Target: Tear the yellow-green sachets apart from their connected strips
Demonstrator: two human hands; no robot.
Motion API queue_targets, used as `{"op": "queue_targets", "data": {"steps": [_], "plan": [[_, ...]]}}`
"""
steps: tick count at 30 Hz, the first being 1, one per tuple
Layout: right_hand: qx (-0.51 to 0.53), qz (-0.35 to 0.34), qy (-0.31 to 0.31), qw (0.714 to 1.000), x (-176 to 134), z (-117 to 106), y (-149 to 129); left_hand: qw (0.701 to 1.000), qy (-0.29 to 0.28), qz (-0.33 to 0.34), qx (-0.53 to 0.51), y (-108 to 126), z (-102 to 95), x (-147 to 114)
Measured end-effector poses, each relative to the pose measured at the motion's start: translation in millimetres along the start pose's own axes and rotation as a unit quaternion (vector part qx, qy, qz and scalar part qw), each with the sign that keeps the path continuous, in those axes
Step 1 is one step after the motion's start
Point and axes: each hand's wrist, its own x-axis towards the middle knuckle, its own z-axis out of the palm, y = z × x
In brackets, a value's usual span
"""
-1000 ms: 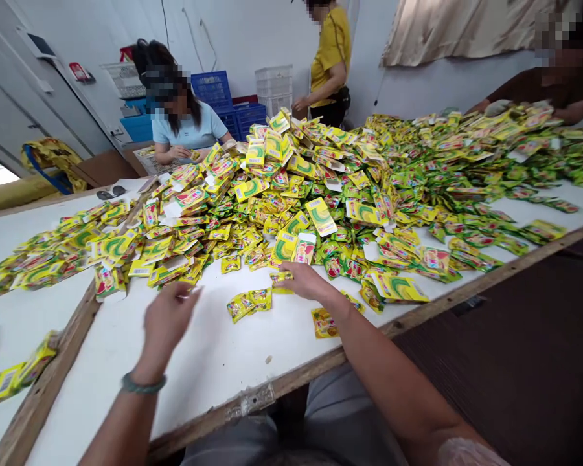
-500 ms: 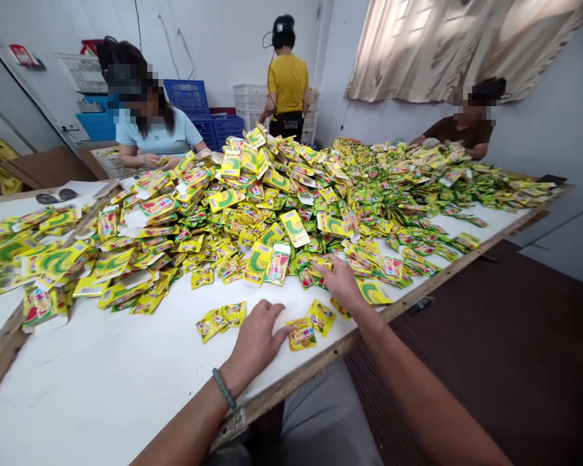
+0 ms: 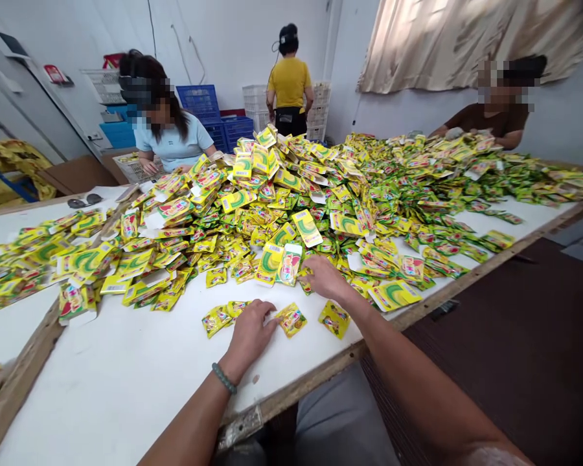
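Note:
My left hand [image 3: 254, 329], with a bead bracelet on its wrist, rests low over the white table. Its thumb and fingers are apart, the tips at the edge of a small yellow packet [image 3: 291, 320]. Beside its other side lie more small yellow packets [image 3: 217, 320], partly behind the fingers. At the near edge of the pile [image 3: 291, 188], my right hand [image 3: 324, 278] has its fingers curled on a small yellow-green packet [image 3: 304, 281]. Another yellow packet [image 3: 335, 318] lies flat below the right wrist. Just left of the right fingertips leans a flat printed box [image 3: 289, 264].
The heap of packets and printed boxes spreads across the white table [image 3: 140, 375], which has a wooden edge [image 3: 320, 374]. A wooden strip [image 3: 34, 362] crosses at left. One person [image 3: 175, 139] sits far left, another [image 3: 490, 123] far right. A third [image 3: 290, 84] stands near crates [image 3: 238, 129].
My left hand has drawn one yellow packet closer to the others on its left. My right hand has shifted left along the pile's edge. The view has turned slightly left.

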Motion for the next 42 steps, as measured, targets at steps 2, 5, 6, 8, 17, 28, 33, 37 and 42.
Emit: {"op": "queue_targets", "data": {"steps": [2, 5, 6, 8, 17, 28, 33, 37, 42], "plan": [[-0.035, -0.03, -0.033, 0.998, 2, -2, 6, 1.0, 0.001, 0.009, -0.001, 2, 2.3, 1], [-0.04, -0.007, -0.066, 0.997, 3, -1, 8, 1.0, 0.013, -0.003, -0.023, 3, 2.2, 3], [-0.026, 0.008, -0.065, 0.998, 3, 0, 7, 0.999, 0.021, -0.014, -0.04, 3, 0.7, 3], [0.043, 0.039, -0.051, 0.997, 1, 3, 1, 0.993, 0.038, -0.047, -0.097, 1, -3.8, 5], [0.514, 0.075, -0.026, 0.854, 7, 32, -62, 0.828, 0.073, -0.108, -0.546, -5, -21.7, 13], [0.245, -0.091, 0.033, 0.965, 5, 50, -70, 0.788, 0.041, -0.15, -0.596, -16, -32.6, 8], [0.248, -0.092, 0.066, 0.962, -2, 55, -76, 0.827, 0.041, -0.118, -0.548, -15, -24.4, 8], [0.36, -0.002, 0.02, 0.933, 0, 53, -73, 0.834, 0.063, -0.122, -0.534, -14, -23.8, 11], [0.464, -0.008, -0.111, 0.879, -3, 44, -76, 0.849, 0.059, -0.12, -0.511, -15, -28.6, 11]]}}
